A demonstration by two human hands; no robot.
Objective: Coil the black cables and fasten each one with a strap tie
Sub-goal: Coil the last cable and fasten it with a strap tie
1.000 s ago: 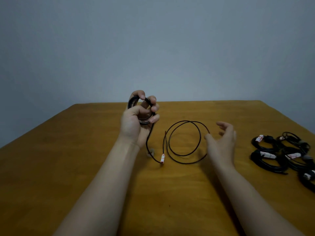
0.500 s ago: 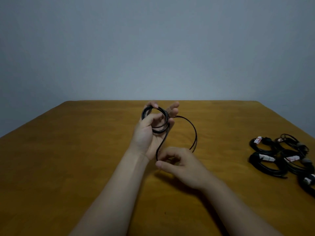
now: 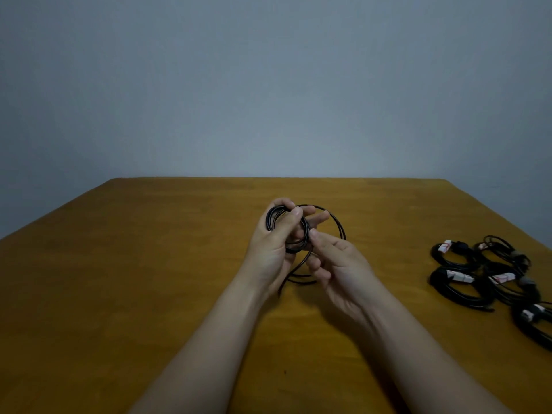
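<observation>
Backdrop: plain grey wall (image 3: 268, 85) behind a brown wooden table (image 3: 134, 294), seen from above and in front.
Left: the left hand (image 3: 270, 249) is raised over the middle of the table. Its fingers curl round a small, tight coil of the black cable (image 3: 295, 249), and the thumb lies across the front of the coil.
Right: the right hand (image 3: 337, 270) sits close at 3 o'clock of the left, almost touching it. Its fingers are curled and the index tip is against the coil's 3 o'clock edge. I cannot tell whether it pinches the loose strand.
Cable: the coil is in the left hand. A wider loose loop swings out toward 2 o'clock, passes behind the right hand and comes back at 6 o'clock beneath both hands. One strand runs down toward the left wrist.
Others: coiled bundles (image 3: 457, 291) of black cable lie together on the table at 3 o'clock, well apart from the hands and near the right edge. Several show white-and-red tabs (image 3: 501, 277).
</observation>
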